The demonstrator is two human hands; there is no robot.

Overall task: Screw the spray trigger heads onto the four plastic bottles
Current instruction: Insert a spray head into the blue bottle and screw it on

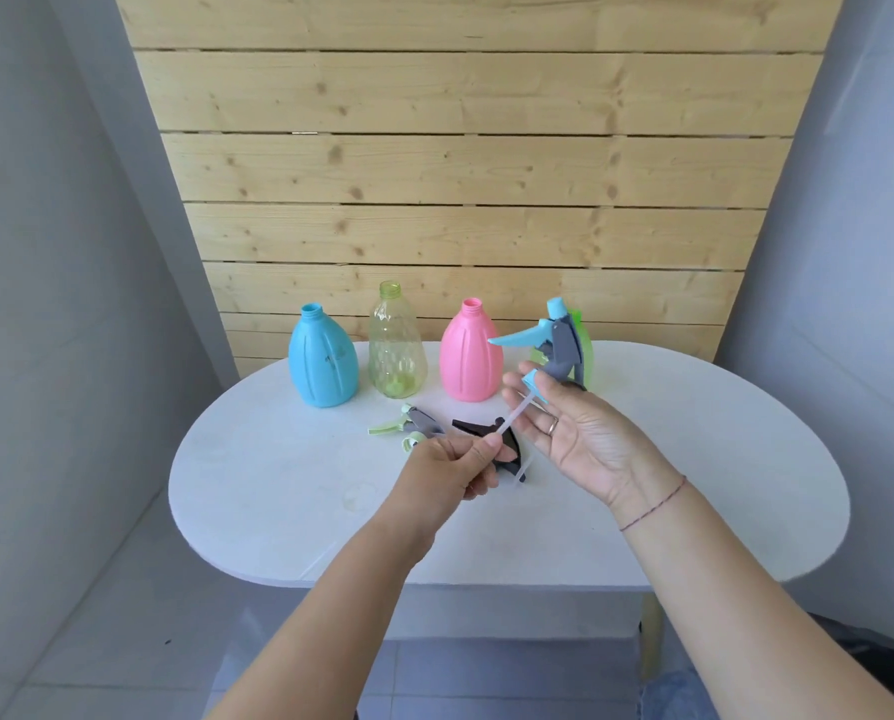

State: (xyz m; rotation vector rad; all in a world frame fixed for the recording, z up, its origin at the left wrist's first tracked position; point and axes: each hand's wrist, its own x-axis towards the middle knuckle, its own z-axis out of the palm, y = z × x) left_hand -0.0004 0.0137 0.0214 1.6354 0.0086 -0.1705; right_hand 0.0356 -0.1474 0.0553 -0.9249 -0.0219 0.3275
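Note:
My right hand (pixel 574 433) holds a blue and grey trigger head (pixel 556 340) upright above the table, its clear dip tube (pixel 512 415) slanting down to the left. My left hand (pixel 460 459) pinches the lower end of that tube. At the back of the white table (pixel 278 501) stand an open blue bottle (pixel 323 358), a clear yellow-green bottle (pixel 397 343) and a pink bottle (pixel 470 353). A green bottle (pixel 582 340) is mostly hidden behind the held trigger head. A light green trigger head (pixel 408 426) and a black one (pixel 507 449) lie on the table under my hands.
A wooden plank wall (pixel 460 163) rises right behind the bottles. Grey walls flank the oval table on both sides. The tiled floor (pixel 122 641) shows below the table's near edge, with a pale table leg (pixel 651 636) at the right.

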